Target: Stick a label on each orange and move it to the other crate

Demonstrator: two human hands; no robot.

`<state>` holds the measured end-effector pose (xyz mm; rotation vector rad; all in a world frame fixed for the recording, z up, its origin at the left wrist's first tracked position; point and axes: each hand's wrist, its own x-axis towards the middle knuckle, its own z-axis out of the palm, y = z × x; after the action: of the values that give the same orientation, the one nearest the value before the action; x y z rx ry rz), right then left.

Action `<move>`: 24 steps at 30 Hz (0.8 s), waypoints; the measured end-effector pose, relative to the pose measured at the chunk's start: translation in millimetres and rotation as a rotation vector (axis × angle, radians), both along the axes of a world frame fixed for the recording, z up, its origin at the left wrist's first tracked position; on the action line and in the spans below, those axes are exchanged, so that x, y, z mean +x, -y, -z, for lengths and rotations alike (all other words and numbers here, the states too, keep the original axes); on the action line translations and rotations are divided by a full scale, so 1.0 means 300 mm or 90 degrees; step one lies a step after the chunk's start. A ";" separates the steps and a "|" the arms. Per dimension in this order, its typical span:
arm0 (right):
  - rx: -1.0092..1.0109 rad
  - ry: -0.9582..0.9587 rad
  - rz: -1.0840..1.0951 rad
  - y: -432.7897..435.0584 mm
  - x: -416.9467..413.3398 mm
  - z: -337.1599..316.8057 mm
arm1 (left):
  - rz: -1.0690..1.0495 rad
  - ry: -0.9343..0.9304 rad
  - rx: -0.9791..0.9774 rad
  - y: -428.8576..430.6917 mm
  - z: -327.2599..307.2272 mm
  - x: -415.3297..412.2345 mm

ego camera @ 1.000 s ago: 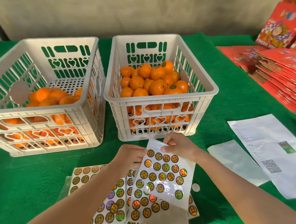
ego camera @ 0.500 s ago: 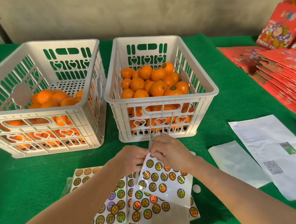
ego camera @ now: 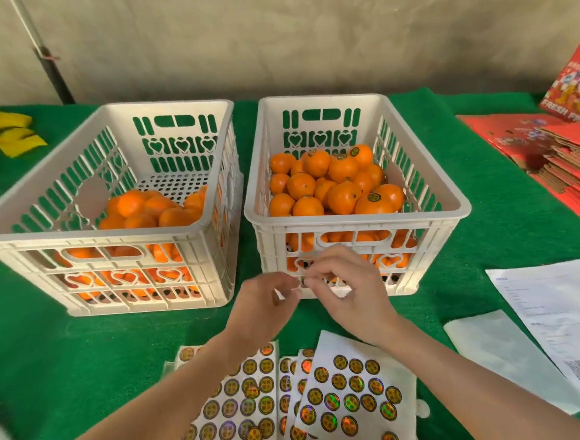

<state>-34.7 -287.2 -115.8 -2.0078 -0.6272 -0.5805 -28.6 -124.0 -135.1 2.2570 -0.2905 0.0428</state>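
White crates [ego camera: 357,220], orange oranges [ego camera: 343,198], green cloth [ego camera: 118,338], holographic gold-black labels [ego camera: 351,402].

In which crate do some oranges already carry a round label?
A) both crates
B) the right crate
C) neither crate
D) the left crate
B: several oranges in the right crate show a dark round label; those in the left crate show none.

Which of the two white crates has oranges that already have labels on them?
The right crate, by the red boxes: several of its oranges show round dark labels on top. Those in the left crate show none.
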 end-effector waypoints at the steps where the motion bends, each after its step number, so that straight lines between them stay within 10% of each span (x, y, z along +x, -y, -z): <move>1: 0.028 0.032 -0.003 -0.043 0.018 -0.043 | -0.026 0.064 -0.045 -0.037 -0.042 0.016; 6: 0.093 0.194 -0.029 -0.308 0.164 -0.217 | -0.140 0.217 -0.257 -0.265 -0.228 0.118; 15: 0.053 -0.010 0.017 -0.722 0.498 -0.248 | -0.333 0.196 -0.344 -0.706 -0.318 0.355; 24: -0.127 -0.158 0.106 -0.843 0.675 -0.113 | -0.255 -0.065 0.117 -0.892 -0.247 0.673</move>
<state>168.0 -34.4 -81.9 -2.2908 -0.3815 -0.3679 173.3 143.5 -60.9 2.4584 0.2242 0.1150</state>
